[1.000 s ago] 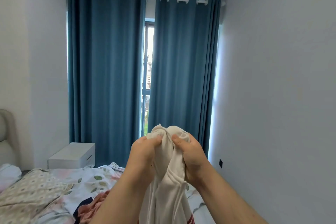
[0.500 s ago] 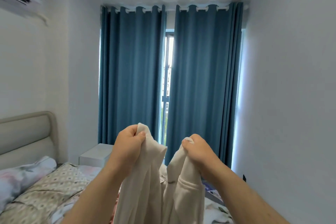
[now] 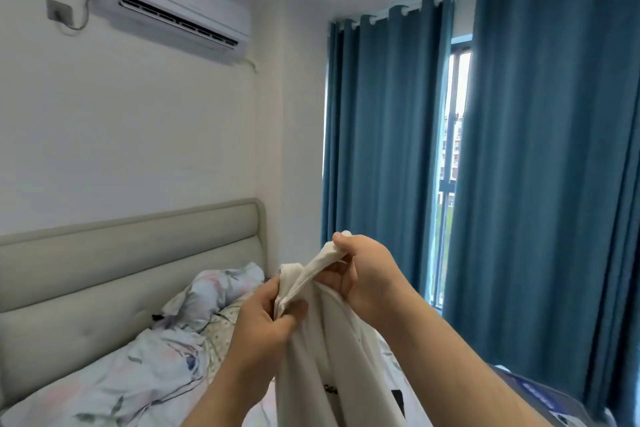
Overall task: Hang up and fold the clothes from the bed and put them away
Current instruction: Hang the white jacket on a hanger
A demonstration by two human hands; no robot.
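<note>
Above a floral-sheeted bed (image 3: pixel 138 374), left hand (image 3: pixel 266 322) at 6 o'clock pinching a cream cotton garment (image 3: pixel 329 357), right hand (image 3: pixel 367 274) at 5 o'clock, slightly higher, fingers curled gripping its top edge, cloth hanging between forearms.

Soft matt cream cloth garment (image 3: pixel 332 357); padded smooth headboard (image 3: pixel 138 253); matt blue curtains (image 3: pixel 540 166).

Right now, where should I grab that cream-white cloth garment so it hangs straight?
On the cream-white cloth garment, pinch the bunched top edge from the near side, one hand at each end, as the left hand and right hand do. It hangs limp below, so it probably drops straight.
</note>
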